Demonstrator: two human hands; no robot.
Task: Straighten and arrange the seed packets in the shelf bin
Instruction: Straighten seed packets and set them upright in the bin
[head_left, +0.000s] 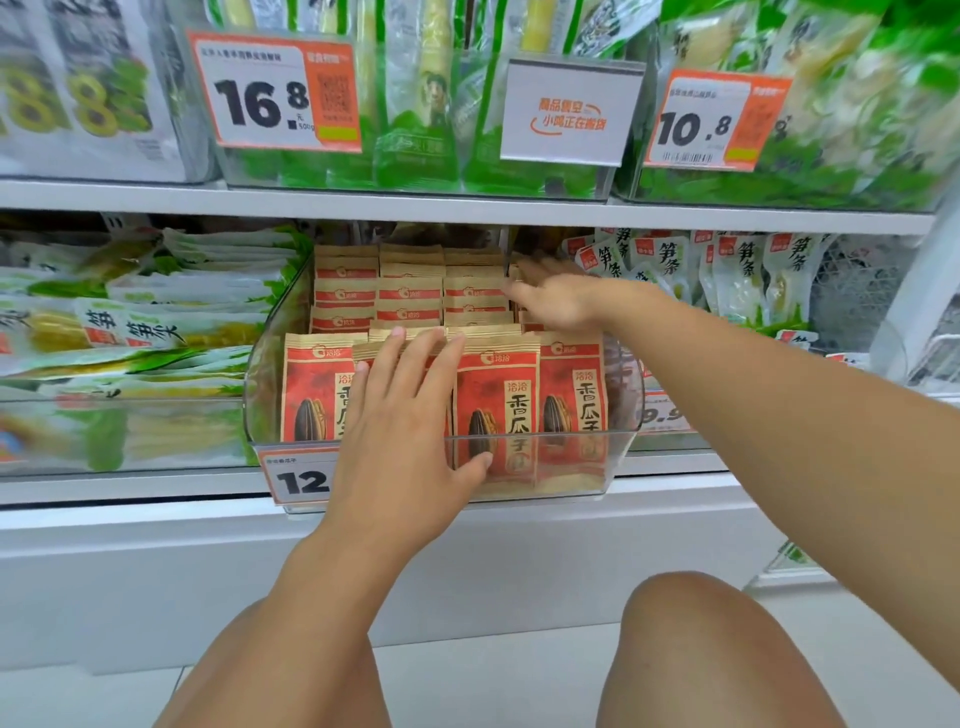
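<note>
- Your left hand (410, 415) sits mid-frame, fingers (415, 358) straight and a bit spread, lying flat on the front row of seed packets (496, 405), thumb down by the bin's front wall.
- Your right hand (558, 299) reaches further back, right of center, fingers straight and close together, touching the packet tops on the right side. It's blurry, so can't tell if anything's pinched.
- The red-and-tan packets stand upright in rows inside the clear shelf bin (618, 447), center of the frame.
- A price tag (298, 478) reading 12 hangs on the bin's lower left corner.
- Green snack bags (156, 332) fill the shelf at left.
</note>
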